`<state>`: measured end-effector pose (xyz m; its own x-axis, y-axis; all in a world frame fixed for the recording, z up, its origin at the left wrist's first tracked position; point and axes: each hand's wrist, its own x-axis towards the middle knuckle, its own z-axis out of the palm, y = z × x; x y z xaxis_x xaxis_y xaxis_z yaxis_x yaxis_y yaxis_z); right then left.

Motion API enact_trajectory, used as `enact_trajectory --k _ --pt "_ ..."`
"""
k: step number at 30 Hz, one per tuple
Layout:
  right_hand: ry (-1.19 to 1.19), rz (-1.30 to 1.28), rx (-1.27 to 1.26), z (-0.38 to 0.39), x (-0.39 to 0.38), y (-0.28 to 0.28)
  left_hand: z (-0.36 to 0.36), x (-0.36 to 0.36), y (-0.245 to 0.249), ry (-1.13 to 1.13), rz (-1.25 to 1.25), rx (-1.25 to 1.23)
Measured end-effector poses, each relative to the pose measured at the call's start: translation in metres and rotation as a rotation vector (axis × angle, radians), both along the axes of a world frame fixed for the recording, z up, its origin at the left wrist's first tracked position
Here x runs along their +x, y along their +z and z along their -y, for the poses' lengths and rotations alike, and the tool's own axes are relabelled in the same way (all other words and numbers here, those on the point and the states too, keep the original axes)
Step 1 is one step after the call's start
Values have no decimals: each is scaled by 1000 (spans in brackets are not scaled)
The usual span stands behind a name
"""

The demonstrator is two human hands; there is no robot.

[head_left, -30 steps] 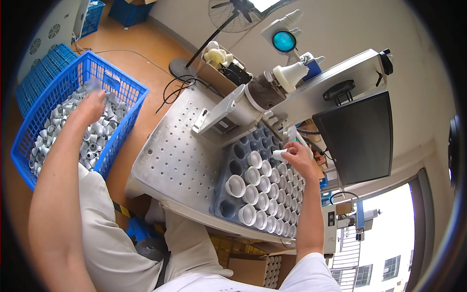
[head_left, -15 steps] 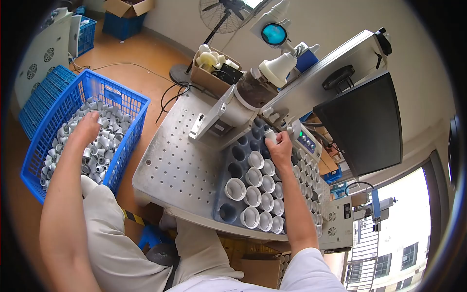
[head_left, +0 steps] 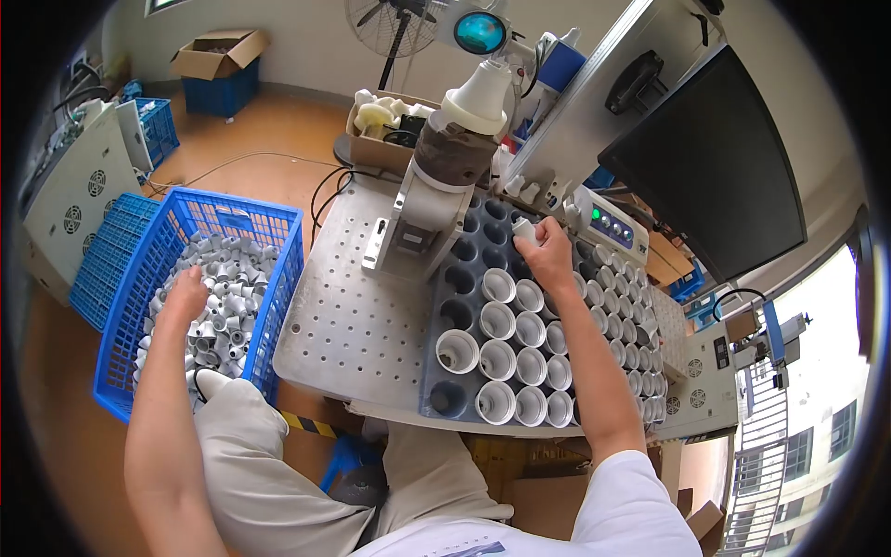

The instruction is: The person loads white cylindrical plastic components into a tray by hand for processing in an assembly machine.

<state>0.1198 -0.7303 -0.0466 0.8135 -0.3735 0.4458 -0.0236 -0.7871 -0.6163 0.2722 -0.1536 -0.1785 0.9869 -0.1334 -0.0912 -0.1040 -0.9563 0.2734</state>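
My right hand is closed round a small white plastic bulb housing, held over the back part of a dark tray with round holes. In that tray stand rows of white housings, open ends up; several holes at its left and back are unfilled. Down to the left, my left hand reaches into a blue plastic crate and rests on the heap of loose white housings. Its fingers are curled, and what they hold, if anything, is hidden.
Beside the tray, a machine with a tilted rotary head carries a white cone-shaped housing on the perforated metal table. A dark monitor and a control box with lit buttons stand at right. Behind is a cardboard box.
The camera view has shifted, so the crate and table sit farther right. My right hand still grips the housing over the tray. The left hand stays in the crate, on the heap.
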Motion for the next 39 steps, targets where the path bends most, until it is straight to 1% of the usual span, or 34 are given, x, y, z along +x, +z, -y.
enact_trajectory --k 1,5,6,9,10,12,13,14,16,18,20,21,23,24,26,27,28,29,30,31,33,35,36,37,39 --pt "-2 -7 -4 2 0 0 -2 0 -1 -7 25 14" --pt "-18 -12 -5 4 1 -2 -11 3 -5 -16 -17 37" --pt "-21 -12 -8 4 1 -2 -19 8 -17 -43 14 39" --pt "-23 -10 -12 0 -2 3 -17 3 -13 -33 22 39" --pt "-20 -9 -10 0 -2 3 -10 -2 0 -8 -13 33" --pt "-18 -11 -5 1 -3 4 -9 -2 2 20 -35 46" --pt "-19 -14 -2 1 -3 4 -7 -3 6 19 -46 38" --pt "-18 -17 1 1 -3 4 -11 1 0 -40 5 28" --pt "-25 -15 6 0 -3 4 -6 14 -5 -7 121 -171" --pt "-30 -10 16 1 -3 6 30 20 45 49 210 -440" --pt "-24 -12 31 -1 -4 7 74 44 73 -16 390 -720" --pt "-26 -14 42 -2 -4 7 100 45 102 -137 388 -718" --pt "-33 -18 52 1 -3 7 164 42 167 -334 497 -917" --pt "-12 0 129 4 1 12 192 42 199 -387 566 -936" --pt "31 33 284 11 8 24 250 28 264 -430 671 -1121" --pt "44 63 307 4 9 51 273 10 295 -376 592 -1084" --pt "130 145 430 0 17 73 293 -6 317 -319 511 -1044" --pt "218 223 557 -5 26 93 315 -16 326 -274 366 -1068" --pt "289 319 606 -19 32 118 331 -22 333 -227 221 -1088" --pt "362 418 652 -36 38 143 345 -17 328 -224 221 -1111" --pt "435 507 676 -63 51 179 367 4 308 -223 223 -1164" --pt "526 558 648 -80 68 190 355 -6 318 -297 299 -1288" --pt "573 582 632 -87 73 193 341 -13 326 -262 236 -1452" --pt "563 532 579 -95 74 194 325 -24 337 -222 179 -1618" --pt "541 431 479 -111 72 189 277 -10 330 -275 329 -1531"
